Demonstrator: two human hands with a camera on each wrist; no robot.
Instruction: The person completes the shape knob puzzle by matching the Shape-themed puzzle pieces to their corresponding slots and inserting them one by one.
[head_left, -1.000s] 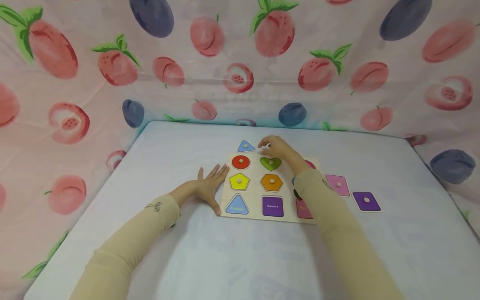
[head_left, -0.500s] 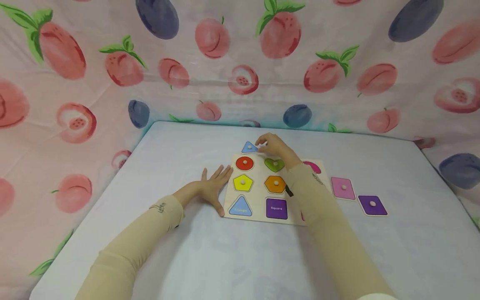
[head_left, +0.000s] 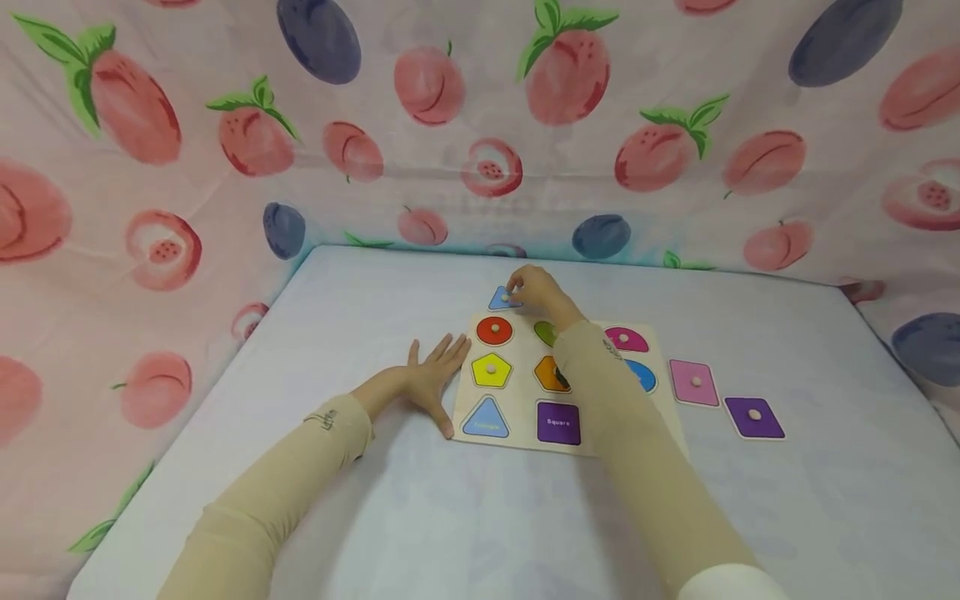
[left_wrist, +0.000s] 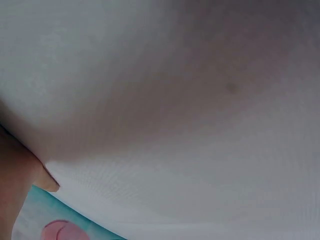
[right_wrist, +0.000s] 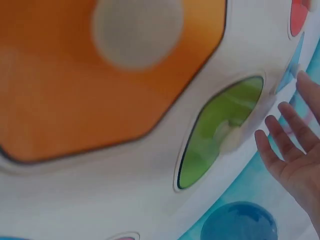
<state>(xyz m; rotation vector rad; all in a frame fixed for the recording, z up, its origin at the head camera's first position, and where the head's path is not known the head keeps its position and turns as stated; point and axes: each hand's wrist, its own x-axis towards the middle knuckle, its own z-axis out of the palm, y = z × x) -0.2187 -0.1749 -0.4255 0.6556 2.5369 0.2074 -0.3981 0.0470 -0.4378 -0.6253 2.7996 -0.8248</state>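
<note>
A wooden shape puzzle board (head_left: 517,442) lies on the white table. A loose blue triangle piece (head_left: 499,300) sits just beyond the board's far edge, and my right hand (head_left: 528,290) pinches its small knob with the fingertips. The right forearm crosses the board's middle and hides part of the green heart (head_left: 544,332) and orange hexagon (head_left: 549,375). My left hand (head_left: 433,377) lies flat, fingers spread, on the table against the board's left edge. In the right wrist view, the orange hexagon (right_wrist: 100,75) and green heart (right_wrist: 220,130) fill the frame, with fingers (right_wrist: 285,150) at the right.
Red circle (head_left: 494,330) and yellow pentagon (head_left: 491,369) sit in the board. Triangle (head_left: 485,418) and square (head_left: 558,422) recesses show labels. A pink piece (head_left: 694,382) and a purple square piece (head_left: 753,417) lie on the table to the right. Fruit-print cloth (head_left: 480,125) walls the table.
My right hand has moved left from above the green heart to the blue triangle piece and closed its fingertips on the knob. The left hand has stayed flat.
</note>
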